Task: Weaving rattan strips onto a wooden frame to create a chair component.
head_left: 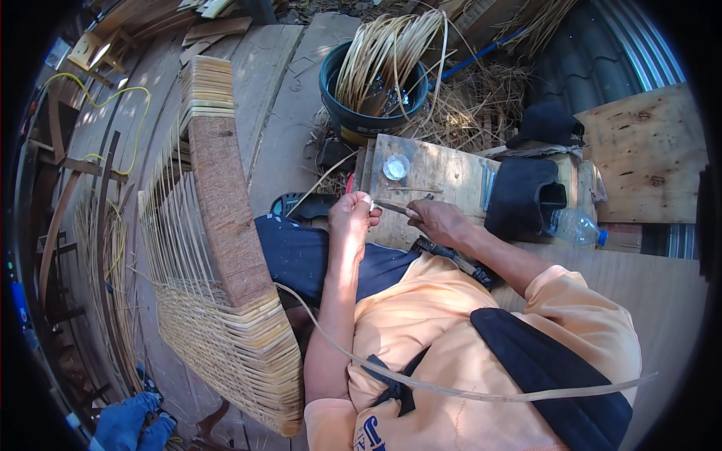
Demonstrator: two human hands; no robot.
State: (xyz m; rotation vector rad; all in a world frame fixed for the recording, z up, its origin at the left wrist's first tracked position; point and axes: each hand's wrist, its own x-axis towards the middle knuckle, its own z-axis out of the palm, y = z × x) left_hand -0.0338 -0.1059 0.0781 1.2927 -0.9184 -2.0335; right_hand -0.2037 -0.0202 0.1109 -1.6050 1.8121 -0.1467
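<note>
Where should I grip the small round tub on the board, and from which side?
I'd pinch the tub across its outer wall near the rim, from above and the far side: it's round, seemingly upright and open-topped, while the left hand and the right hand, holding a knife-like tool, occupy the near side.

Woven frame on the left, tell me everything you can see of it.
The woven frame sits beside a dark trouser leg, above the plank floor. A rough, brown, wood-like board runs along its side; pale, cane-like strips bend round at both ends. Its lower part is tightly woven, its middle open, parallel strands. Whether it touches the leg is unclear.
</note>
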